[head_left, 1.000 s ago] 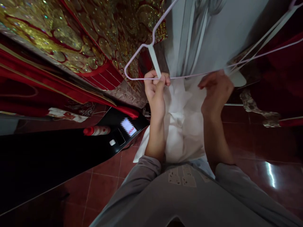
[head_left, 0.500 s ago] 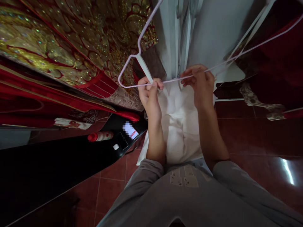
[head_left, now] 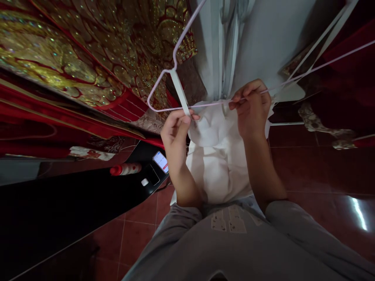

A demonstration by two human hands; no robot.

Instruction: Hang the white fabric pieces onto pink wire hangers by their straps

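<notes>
A thin white wire hanger [head_left: 164, 84] is held up at chest height in front of me. My left hand [head_left: 175, 130] pinches the white strap [head_left: 179, 93] that hangs from the hanger's left shoulder. My right hand [head_left: 252, 105] is closed around the hanger's bottom bar together with the top edge of a white garment [head_left: 218, 156]. The garment hangs down between my forearms to my grey sweatshirt [head_left: 234, 249].
Red and gold embroidered, sequined dresses [head_left: 73, 50] hang close on the left. Below them a black table [head_left: 73, 203] carries a red-capped bottle [head_left: 125, 169], a lit phone [head_left: 161, 161] and a small white object [head_left: 144, 182]. Red tile floor [head_left: 316, 164] spreads right; white curtain ahead.
My left hand has dropped a little lower and turned, now pinching the strap from below. My right hand shifted slightly right along the bar, and the garment's top edge rose toward the hanger.
</notes>
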